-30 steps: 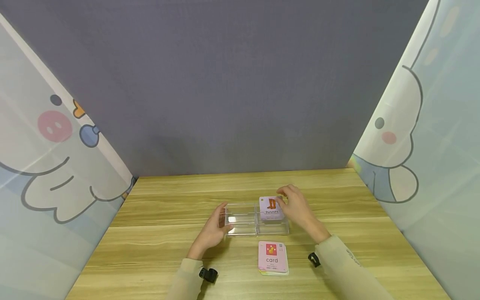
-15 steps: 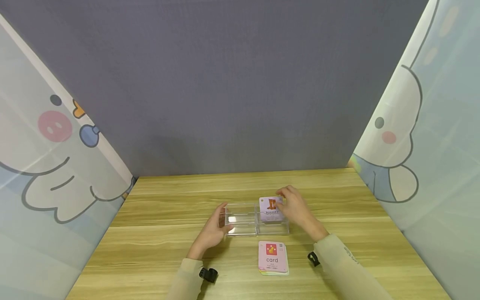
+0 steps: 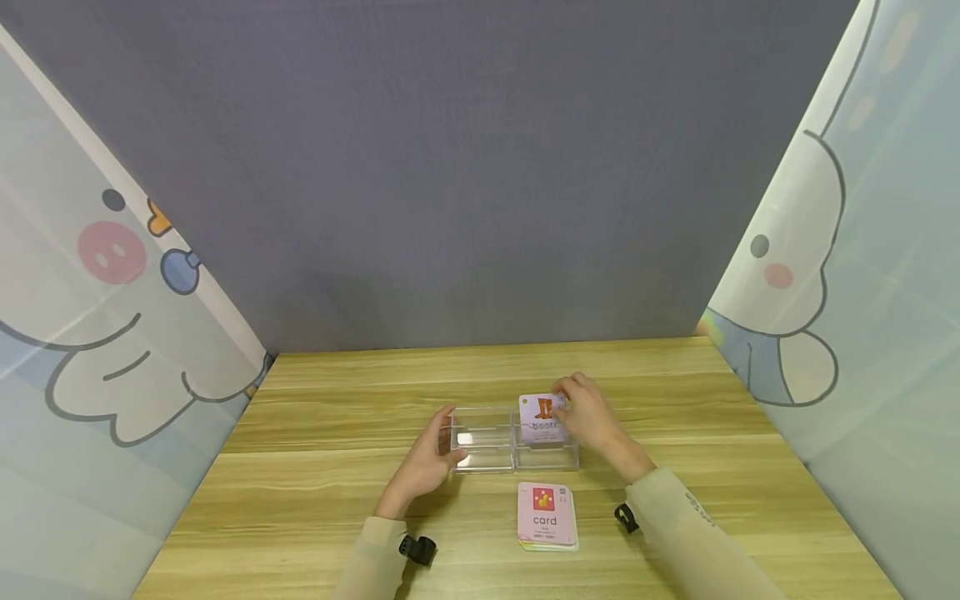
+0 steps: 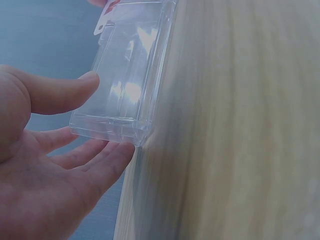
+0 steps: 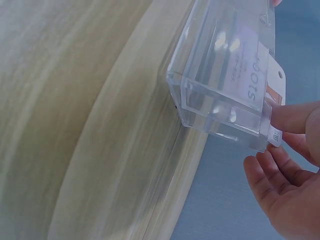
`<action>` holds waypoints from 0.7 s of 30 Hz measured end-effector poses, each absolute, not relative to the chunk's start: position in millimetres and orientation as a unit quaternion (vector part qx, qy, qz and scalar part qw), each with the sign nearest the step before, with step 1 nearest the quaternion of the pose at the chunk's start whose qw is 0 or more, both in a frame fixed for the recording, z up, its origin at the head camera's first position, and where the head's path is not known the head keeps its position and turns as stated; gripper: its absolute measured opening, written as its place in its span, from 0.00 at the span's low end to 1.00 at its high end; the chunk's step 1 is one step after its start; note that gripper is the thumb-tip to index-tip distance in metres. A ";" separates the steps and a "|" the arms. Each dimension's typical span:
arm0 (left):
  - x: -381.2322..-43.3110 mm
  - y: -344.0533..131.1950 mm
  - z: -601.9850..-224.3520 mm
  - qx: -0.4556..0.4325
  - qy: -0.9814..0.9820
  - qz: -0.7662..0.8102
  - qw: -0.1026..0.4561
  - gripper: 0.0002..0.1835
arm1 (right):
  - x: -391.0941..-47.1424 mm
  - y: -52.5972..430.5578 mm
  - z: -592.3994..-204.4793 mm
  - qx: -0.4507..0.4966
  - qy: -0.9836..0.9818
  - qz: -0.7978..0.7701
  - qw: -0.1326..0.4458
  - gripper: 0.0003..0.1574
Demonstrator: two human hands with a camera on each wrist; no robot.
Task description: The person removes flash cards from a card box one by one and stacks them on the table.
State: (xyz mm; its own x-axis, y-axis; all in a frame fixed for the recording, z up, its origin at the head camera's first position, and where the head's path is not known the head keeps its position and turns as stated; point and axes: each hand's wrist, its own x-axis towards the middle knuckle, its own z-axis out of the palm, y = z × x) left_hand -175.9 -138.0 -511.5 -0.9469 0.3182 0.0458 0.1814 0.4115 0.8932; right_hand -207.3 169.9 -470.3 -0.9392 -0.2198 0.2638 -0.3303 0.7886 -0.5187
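Observation:
A clear plastic box (image 3: 483,439) with side-by-side compartments stands on the table. At its left end, my left hand (image 3: 422,465) holds it, thumb at the front and fingers against the end wall. A pale purple flash card (image 3: 536,429) with a boots picture and the word "boots" stands upright in the right half of the box. My right hand (image 3: 596,422) pinches this card at its right upper edge between thumb and fingers. Through the box wall in the right wrist view, the card's lower part (image 5: 245,70) shows inside.
A stack of flash cards (image 3: 545,517), topped by a pink one reading "card", lies in front of the box. The wooden table (image 3: 315,492) ends at a grey curtain (image 3: 480,208), with cartoon-printed sheets on both sides.
The boots card and my right hand have shifted very slightly. My left hand stays on the box, and the stack stays where it was.

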 end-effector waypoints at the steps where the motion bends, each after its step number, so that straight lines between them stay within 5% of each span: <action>1: -176.2 -138.1 -511.6 0.152 0.837 0.521 0.064 0.42 | -207.4 169.9 -470.5 0.146 -0.941 0.291 0.096 0.20; 21: -176.0 -137.7 -511.6 0.152 0.840 0.517 0.064 0.42 | -208.5 167.9 -470.9 0.137 -0.936 0.309 0.099 0.19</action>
